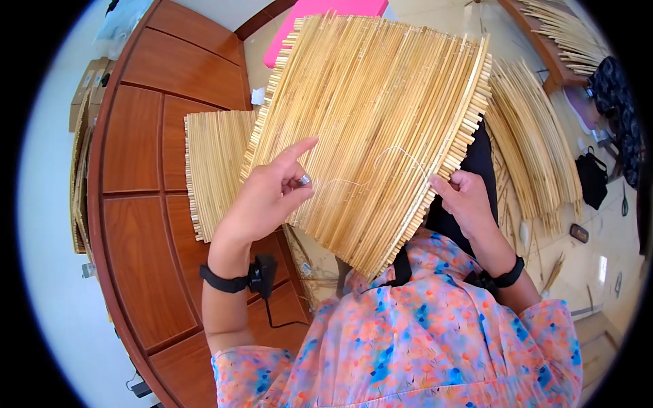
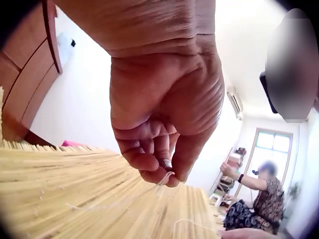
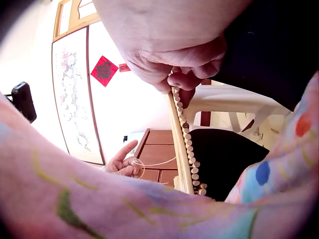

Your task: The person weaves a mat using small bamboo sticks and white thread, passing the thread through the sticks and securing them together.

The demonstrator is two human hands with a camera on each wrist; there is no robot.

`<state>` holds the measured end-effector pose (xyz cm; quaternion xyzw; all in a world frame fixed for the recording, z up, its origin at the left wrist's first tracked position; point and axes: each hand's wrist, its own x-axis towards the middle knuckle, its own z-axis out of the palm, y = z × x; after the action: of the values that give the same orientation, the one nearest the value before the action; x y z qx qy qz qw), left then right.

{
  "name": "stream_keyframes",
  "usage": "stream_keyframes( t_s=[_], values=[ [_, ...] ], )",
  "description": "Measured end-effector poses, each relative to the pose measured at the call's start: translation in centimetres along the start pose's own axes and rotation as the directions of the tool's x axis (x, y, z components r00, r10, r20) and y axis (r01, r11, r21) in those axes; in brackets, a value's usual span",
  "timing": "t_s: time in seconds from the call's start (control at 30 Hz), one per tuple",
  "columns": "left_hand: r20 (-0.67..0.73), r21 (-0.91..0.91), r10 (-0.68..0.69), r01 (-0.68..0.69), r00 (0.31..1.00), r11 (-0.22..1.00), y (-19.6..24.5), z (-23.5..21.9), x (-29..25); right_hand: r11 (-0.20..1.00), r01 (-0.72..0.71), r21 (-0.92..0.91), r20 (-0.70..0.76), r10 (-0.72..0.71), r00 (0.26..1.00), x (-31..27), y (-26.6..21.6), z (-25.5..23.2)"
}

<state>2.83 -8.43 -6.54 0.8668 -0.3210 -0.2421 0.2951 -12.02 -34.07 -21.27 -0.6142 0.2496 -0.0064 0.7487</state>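
A mat of thin straw-coloured sticks (image 1: 367, 129) lies tilted across the lap. A white thread (image 1: 401, 151) loops over it, from the mat's right edge toward the left hand. My left hand (image 1: 272, 194) is above the mat's left part, pinching the thread between thumb and a ringed finger; in the left wrist view the thread end (image 2: 168, 177) shows at the fingertips. The index finger points out. My right hand (image 1: 466, 204) grips the mat's lower right edge, thumb on top. In the right wrist view its fingers curl round the row of stick ends (image 3: 180, 107).
A second stick mat (image 1: 218, 166) leans by the wooden cabinet (image 1: 143, 136) on the left. Loose stick bundles (image 1: 537, 143) lie on the floor at right, near a black bag (image 1: 592, 178). A pink surface (image 1: 326, 15) is behind the mat. Another person (image 2: 259, 199) sits farther off.
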Motion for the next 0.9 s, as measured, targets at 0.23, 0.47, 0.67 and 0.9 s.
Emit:
stream_keyframes(
  t_s=[0.23, 0.47, 0.67, 0.9],
  values=[
    [0.299, 0.537, -0.108, -0.074, 0.948, 0.841, 2.1, -1.5, -0.6, 0.999, -0.04, 0.011, 0.031, 0.04, 0.999, 0.1, 0.1, -0.4],
    [0.18, 0.156, -0.077, 0.049, 0.981, 0.987, 3.9, -3.1, -0.7, 0.999, -0.039, -0.007, -0.013, 0.039, 0.999, -0.2, -0.6, -0.1],
    [0.13, -0.161, 0.034, -0.013, 0.991, 0.987, 2.1, -1.1, -0.2, 1.0, 0.027, 0.011, -0.009, -0.027, 1.0, 0.2, 0.4, -0.1],
    [0.331, 0.377, -0.092, -0.042, 0.939, 0.925, 2.0, -1.1, 0.1, 1.0, 0.004, -0.007, -0.011, -0.004, 1.0, -0.2, 0.1, 0.0]
  ],
)
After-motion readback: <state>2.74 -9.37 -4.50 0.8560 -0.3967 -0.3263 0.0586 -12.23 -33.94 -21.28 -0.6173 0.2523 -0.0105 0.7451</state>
